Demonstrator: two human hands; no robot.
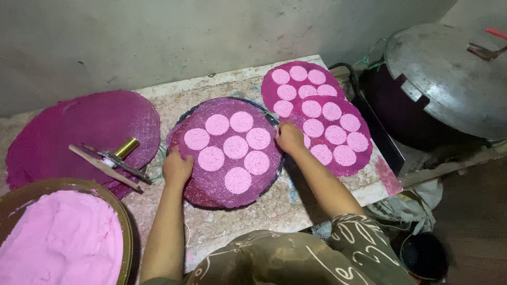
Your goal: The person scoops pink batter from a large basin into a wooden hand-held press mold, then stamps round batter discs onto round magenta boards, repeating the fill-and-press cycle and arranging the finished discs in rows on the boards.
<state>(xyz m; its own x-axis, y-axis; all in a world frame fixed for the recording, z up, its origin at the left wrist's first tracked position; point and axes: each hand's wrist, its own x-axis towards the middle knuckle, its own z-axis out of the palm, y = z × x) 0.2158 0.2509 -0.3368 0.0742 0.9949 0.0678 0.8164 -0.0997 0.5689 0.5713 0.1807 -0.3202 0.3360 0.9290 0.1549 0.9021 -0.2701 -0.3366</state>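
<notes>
While both hands rest on the middle tray, a worn pale bench (317,198) is seen carrying everything. At the far right a dark pot under a large dented metal lid (449,79) is set just beside the bench. At the left, a stack of magenta mesh mats (68,132) is laid, with a wooden and brass press tool (113,158) on top of it. A round bowl (127,232) of pink dough (58,240) is placed at the lower left. Two mesh mats with pink discs (319,113) are overlapped at the upper right. The central round mesh tray (211,187), holding eight pink discs (235,146), is gripped at its edges: left hand (177,168) curled over the left rim, right hand (289,138) closed on the right rim, fingers pinching the mesh.
</notes>
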